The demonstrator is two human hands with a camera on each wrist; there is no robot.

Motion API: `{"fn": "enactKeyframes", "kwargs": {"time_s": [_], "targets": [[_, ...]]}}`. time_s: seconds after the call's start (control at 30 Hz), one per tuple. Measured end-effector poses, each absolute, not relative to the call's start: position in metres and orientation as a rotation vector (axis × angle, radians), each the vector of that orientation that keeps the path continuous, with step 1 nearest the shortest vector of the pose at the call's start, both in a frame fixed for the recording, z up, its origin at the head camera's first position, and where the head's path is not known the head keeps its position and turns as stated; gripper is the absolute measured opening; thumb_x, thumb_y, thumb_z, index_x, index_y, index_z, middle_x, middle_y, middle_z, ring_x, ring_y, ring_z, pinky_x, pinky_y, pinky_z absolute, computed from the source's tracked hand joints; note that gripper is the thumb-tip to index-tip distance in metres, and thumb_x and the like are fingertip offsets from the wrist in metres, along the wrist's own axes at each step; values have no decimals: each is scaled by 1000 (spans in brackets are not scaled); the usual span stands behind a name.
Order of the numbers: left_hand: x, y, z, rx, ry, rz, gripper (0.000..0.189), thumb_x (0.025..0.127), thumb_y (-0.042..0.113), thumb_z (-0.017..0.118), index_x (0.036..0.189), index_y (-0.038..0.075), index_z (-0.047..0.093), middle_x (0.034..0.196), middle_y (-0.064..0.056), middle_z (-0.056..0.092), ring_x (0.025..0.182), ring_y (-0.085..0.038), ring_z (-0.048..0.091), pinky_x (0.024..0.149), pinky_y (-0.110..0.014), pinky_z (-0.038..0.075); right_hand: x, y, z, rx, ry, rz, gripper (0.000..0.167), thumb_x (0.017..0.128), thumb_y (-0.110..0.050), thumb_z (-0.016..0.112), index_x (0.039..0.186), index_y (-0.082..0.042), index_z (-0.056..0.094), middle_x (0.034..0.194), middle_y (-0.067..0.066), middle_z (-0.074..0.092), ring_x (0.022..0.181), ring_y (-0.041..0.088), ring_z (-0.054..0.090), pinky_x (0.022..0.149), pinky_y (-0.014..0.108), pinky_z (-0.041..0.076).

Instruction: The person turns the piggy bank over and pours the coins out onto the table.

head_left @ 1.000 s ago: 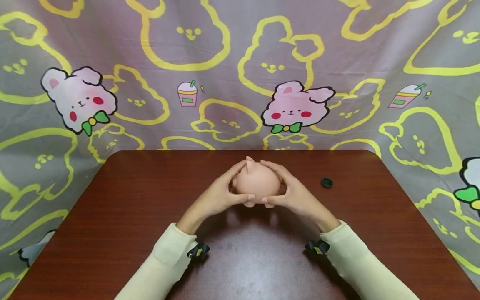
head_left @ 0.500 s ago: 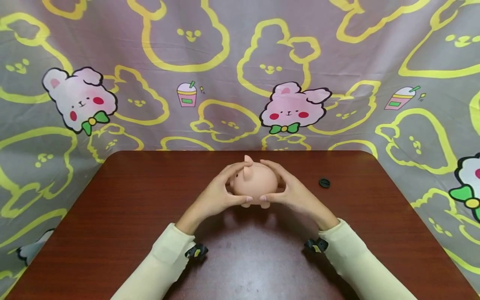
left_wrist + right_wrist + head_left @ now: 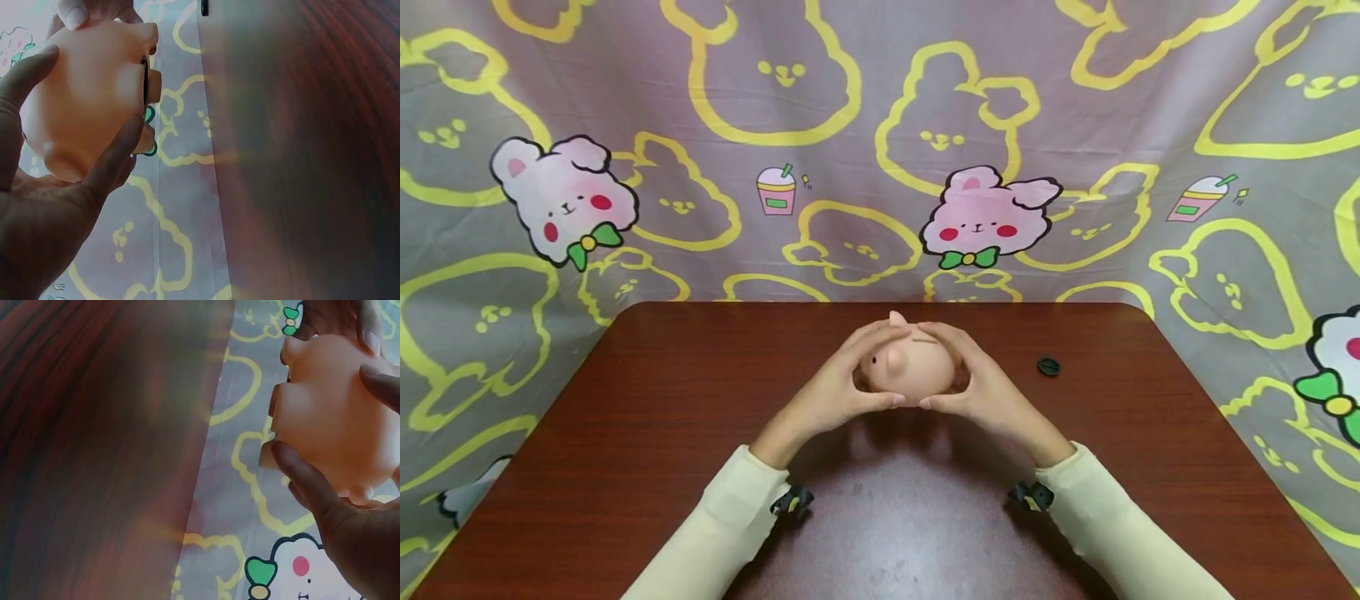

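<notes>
A pink piggy bank [image 3: 917,379] is held up off the far middle of the table between both hands. My left hand [image 3: 838,379] grips its head end, thumb on the near side and fingers over the top. Round the rump end curls my right hand [image 3: 992,387] in a matching grip. The coin slot shows on top, between the hands. In the left wrist view the feet of the piggy bank [image 3: 87,94] point right, and a dark edge shows on its underside. The right wrist view has its feet [image 3: 284,406] at the left.
A round black plug [image 3: 1048,367] lies on the brown wooden table [image 3: 700,375], to the right of the right hand. Behind the table and along both sides hangs a grey curtain [image 3: 842,100] with cartoon rabbits. Each wrist wears a small black camera mount.
The piggy bank has tilted and turned within both hands: its coin slot now shows on top, and its feet have dropped from sight in the head view. The plug has stayed put.
</notes>
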State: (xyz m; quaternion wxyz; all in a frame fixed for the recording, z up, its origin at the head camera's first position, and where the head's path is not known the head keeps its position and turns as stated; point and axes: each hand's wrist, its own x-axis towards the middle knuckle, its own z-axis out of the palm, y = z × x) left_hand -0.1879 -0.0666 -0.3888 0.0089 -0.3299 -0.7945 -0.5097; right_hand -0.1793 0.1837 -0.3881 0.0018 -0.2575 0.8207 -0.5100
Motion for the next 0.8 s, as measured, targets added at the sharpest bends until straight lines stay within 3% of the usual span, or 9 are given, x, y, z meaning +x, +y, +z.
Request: {"fn": "enactKeyframes", "kwargs": {"time_s": [0.07,0.2,0.33,0.47,0.8], "targets": [[-187,-66,-388,-1052,-2484,-1518,79,83,12,89,153,24,53,166,-6,36,154,-27,34,118,-52,41,-179,184,-390,-847,2603,-1597,93,80,-9,92,157,-28,44,160,2,42,132,29,50,92,34,57],[-183,-65,-388,-1083,-2490,-1416,80,84,12,89,153,25,52,167,-11,31,152,-31,38,112,-51,48,-178,184,-395,-973,2646,-1594,93,79,-3,91,157,-22,44,164,5,37,138,30,47,89,28,59],[-182,-65,-390,-1087,-2483,-1346,81,83,9,89,153,27,51,169,-12,27,151,-32,39,103,-46,54,-176,183,-397,-1170,2795,-1488,95,77,1,91,158,-17,43,167,9,33,145,31,44,98,38,58],[-181,-65,-393,-1096,-2443,-1255,79,83,8,89,151,27,53,170,-10,26,151,-32,42,104,-45,55,-173,182,-397,-1316,2958,-1368,96,74,2,92,155,-17,45,166,12,35,144,33,46,102,51,55],[-179,-62,-394,-1114,-2355,-1166,76,83,6,88,149,24,55,171,-10,26,146,-32,47,104,-46,55,-170,181,-397,-1478,3089,-1299,96,69,7,93,150,-14,46,163,18,37,139,38,51,94,50,59]]}}
